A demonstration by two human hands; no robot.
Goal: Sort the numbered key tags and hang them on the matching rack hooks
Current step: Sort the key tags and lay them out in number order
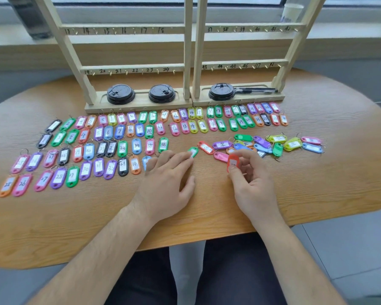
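**Head view, looking down on the worktop (pixel 207 216).** I see the left hand (pixel 168 175) lying palm down on the wood, with its fingers straight and slightly spread. Its longest fingertips touch the near end of a green tag (pixel 194 150), which lies flat at one o'clock from that hand. The right hand (pixel 252 181) pinches a red tag (pixel 233 162) between thumb and curled fingers. The tag stands upright at the hand's eleven o'clock with its paper label facing me, and I cannot read the number on it. The two hands are near each other but apart.

At one o'clock from the right hand lies the loose heap of tags (pixel 273 144), in mixed colours, overlapping and turned every way. Its nearest pink piece sits just beside the red tag. From nine to eleven o'clock of the left hand run the sorted rows of tags (pixel 110 148), laid side by side with numbers rising from left to right. More rows continue at twelve o'clock along the foot of the racks.

The left rack (pixel 130 67) and right rack (pixel 246 62) stand side by side at twelve o'clock, their inner posts just beside each other. Their hooks (pixel 142 72) are set under handwritten numbers. Three black lids (pixel 120 94) and the pens (pixel 254 90) rest in the rack bases.
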